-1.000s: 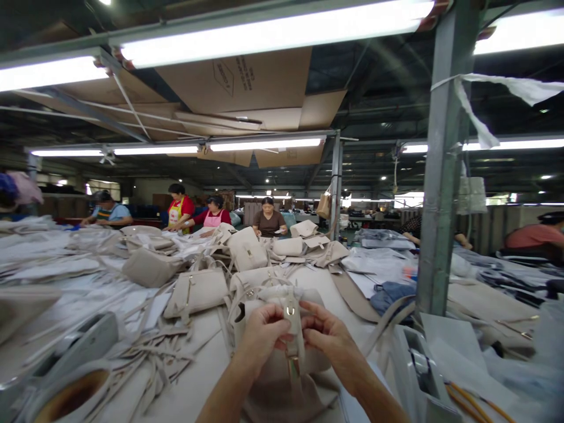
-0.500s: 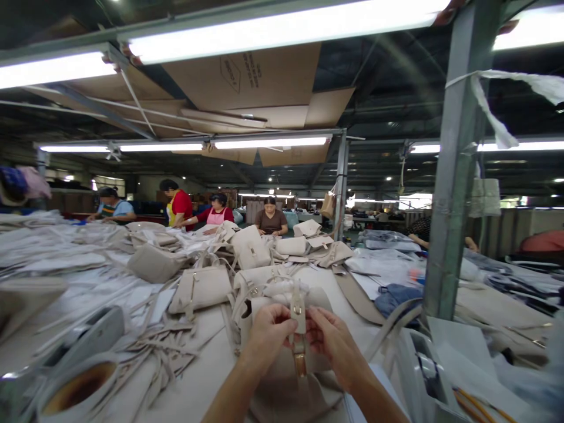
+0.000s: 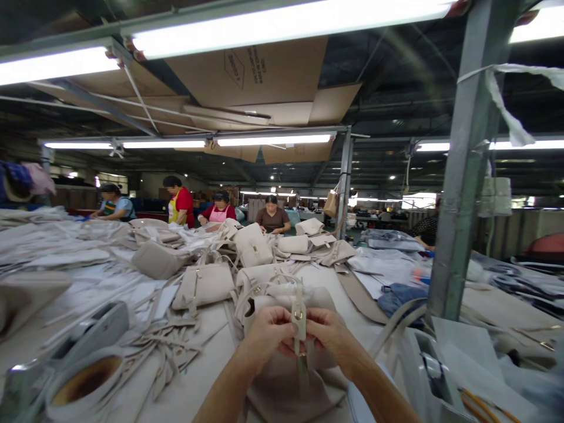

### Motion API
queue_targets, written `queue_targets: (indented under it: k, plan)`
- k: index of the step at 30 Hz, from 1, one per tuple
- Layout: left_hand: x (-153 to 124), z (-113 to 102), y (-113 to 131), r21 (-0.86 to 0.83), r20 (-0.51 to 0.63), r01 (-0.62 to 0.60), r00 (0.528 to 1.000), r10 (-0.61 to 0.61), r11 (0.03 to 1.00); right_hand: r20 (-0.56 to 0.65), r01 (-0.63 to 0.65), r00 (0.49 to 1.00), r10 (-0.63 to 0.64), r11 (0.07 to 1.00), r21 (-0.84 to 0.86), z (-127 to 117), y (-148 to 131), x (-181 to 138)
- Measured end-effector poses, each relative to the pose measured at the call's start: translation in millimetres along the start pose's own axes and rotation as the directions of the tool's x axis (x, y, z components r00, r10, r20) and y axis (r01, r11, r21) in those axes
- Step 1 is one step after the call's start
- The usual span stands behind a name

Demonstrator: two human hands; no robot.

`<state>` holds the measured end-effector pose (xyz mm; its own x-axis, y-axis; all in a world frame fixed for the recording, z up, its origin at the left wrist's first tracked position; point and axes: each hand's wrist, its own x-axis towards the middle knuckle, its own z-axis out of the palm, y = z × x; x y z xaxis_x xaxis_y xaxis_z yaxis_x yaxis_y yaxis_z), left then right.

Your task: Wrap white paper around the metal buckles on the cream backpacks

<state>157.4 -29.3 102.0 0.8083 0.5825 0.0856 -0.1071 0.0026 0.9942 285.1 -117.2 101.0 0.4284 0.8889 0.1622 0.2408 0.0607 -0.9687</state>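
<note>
A beige handbag (image 3: 275, 385) lies in front of me, with a short strap (image 3: 299, 326) carrying a gold buckle standing up over its front. My left hand (image 3: 272, 333) pinches the left edge of this strap between thumb and fingers. From the other side, my right hand (image 3: 329, 333) is closed on the strap's right edge, its fingertips partly behind it. Just below the hands, a gold metal fitting (image 3: 302, 356) shows on the bag's front. The far fingertips of both hands are hidden by the strap.
Loose beige straps (image 3: 165, 352) and a cup of brown liquid (image 3: 86, 379) are on the left. More beige bags (image 3: 207, 285) are piled ahead. A metal post (image 3: 462, 176) and a white tape dispenser (image 3: 429, 370) stand right. Several people work across the table.
My right hand's spread fingers have drawn together onto the strap's edge. My left hand keeps its pinch. The whole view has shifted slightly.
</note>
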Motion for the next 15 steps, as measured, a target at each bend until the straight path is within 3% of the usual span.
queue_targets:
  k: [7,15]
  plan:
    - [0.5,-12.8,8.5,-0.071,-0.08,0.049,0.995,-0.055,0.996,-0.095,0.016,0.995,-0.023,0.997,-0.074,-6.2,9.9,2.0]
    - [10.7,-3.4,-6.7,0.054,-0.213,0.025,0.977,-0.013,0.998,-0.002,0.126,0.992,-0.128,0.974,-0.188,2.7,14.6,12.5]
